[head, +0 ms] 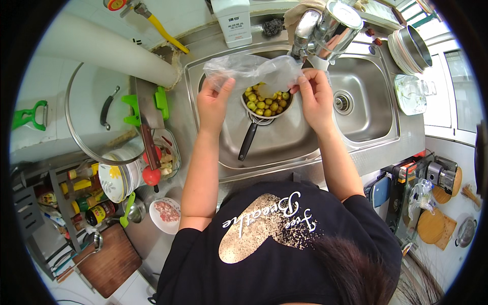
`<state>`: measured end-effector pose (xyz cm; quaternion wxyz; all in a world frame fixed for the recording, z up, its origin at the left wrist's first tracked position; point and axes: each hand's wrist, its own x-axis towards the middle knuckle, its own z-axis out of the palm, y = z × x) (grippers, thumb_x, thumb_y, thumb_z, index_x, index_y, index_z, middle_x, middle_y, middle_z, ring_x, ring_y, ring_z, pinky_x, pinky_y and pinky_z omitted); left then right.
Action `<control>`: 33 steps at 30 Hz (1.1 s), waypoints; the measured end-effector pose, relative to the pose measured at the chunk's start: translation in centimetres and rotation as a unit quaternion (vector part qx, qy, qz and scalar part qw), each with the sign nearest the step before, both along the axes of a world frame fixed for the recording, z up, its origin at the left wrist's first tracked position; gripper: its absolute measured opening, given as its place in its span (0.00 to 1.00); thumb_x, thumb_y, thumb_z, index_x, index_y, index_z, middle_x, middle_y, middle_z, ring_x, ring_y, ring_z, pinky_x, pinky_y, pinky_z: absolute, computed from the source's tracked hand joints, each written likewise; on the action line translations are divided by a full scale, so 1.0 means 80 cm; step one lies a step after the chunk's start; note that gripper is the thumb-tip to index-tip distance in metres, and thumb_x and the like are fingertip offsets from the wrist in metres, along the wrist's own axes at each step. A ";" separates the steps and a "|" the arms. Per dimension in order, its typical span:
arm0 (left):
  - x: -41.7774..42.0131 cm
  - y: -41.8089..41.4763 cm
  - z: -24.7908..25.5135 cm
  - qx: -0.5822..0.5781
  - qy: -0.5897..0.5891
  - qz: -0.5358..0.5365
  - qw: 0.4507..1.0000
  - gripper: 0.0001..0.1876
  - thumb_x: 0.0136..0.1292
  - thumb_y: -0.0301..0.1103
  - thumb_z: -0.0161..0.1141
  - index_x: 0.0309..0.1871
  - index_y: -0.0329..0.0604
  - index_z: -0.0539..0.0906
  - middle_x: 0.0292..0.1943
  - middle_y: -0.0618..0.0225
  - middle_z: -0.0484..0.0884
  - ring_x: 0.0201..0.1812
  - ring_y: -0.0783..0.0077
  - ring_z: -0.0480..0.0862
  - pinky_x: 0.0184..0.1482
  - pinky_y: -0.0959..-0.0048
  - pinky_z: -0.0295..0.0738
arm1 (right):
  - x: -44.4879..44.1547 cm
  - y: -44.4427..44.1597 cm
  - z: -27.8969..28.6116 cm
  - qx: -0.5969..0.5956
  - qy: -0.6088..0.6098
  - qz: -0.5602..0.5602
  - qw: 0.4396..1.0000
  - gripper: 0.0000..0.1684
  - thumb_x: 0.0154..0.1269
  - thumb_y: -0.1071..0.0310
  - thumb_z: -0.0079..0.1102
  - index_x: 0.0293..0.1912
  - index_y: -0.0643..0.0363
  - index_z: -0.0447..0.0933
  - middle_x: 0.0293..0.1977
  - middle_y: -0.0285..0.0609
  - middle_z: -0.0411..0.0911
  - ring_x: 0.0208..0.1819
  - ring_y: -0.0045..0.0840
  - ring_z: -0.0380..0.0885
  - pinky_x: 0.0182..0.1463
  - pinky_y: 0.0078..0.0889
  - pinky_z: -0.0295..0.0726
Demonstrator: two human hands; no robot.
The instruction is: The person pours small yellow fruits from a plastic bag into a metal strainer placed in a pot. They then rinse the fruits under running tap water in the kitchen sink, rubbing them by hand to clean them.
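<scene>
My left hand [214, 100] grips one side of a clear plastic bag [251, 72], thumb towards me. The other side of the bag is pinched by my right hand [315, 95]. Stretched between both hands, the bag hangs over the left basin of a steel sink [228, 146] and hides the far part of a small pan. Small round green-yellow fruits [267, 105] lie in the pan; its black handle [248, 141] points towards me. The chrome faucet [303, 34] stands just behind the bag.
A white bottle [233, 24] and a steel scourer [273, 27] stand behind the sink. Stacked bowls [404, 53] are at the right. To the left are a glass lid [72, 114], a knife handle [151, 146], tomatoes [151, 175], a bowl of minced meat [166, 215] and a wooden cutting board [108, 259].
</scene>
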<state>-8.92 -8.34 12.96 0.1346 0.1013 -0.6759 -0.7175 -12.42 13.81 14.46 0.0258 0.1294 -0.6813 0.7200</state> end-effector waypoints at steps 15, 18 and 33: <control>-0.042 0.037 -0.049 -0.021 -0.012 0.046 0.999 0.11 0.61 0.29 0.57 0.46 0.37 0.81 0.47 0.65 0.79 0.48 0.69 0.78 0.51 0.70 0.71 | -0.008 -0.007 0.001 -0.109 -0.075 0.086 0.987 0.07 0.69 0.71 0.49 0.41 0.65 0.71 0.37 0.41 0.77 0.37 0.21 0.77 0.43 0.23 0.76; -0.040 0.030 -0.005 0.214 -0.062 0.070 0.972 0.14 0.67 0.36 0.53 0.50 0.37 0.77 0.51 0.65 0.76 0.53 0.69 0.74 0.55 0.64 0.69 | -0.004 0.018 -0.074 -0.061 -0.201 0.019 0.978 0.08 0.69 0.67 0.50 0.42 0.62 0.72 0.36 0.41 0.77 0.38 0.21 0.77 0.43 0.25 0.77; 0.091 0.037 -0.046 -0.392 -0.295 -0.168 0.855 0.09 0.57 0.30 0.57 0.35 0.34 0.83 0.28 0.70 0.84 0.29 0.77 0.81 0.35 0.71 0.76 | 0.039 -0.044 -0.079 -0.219 -0.329 0.258 0.882 0.24 0.65 0.66 0.54 0.60 0.57 0.67 0.50 0.42 0.75 0.51 0.31 0.75 0.54 0.31 0.74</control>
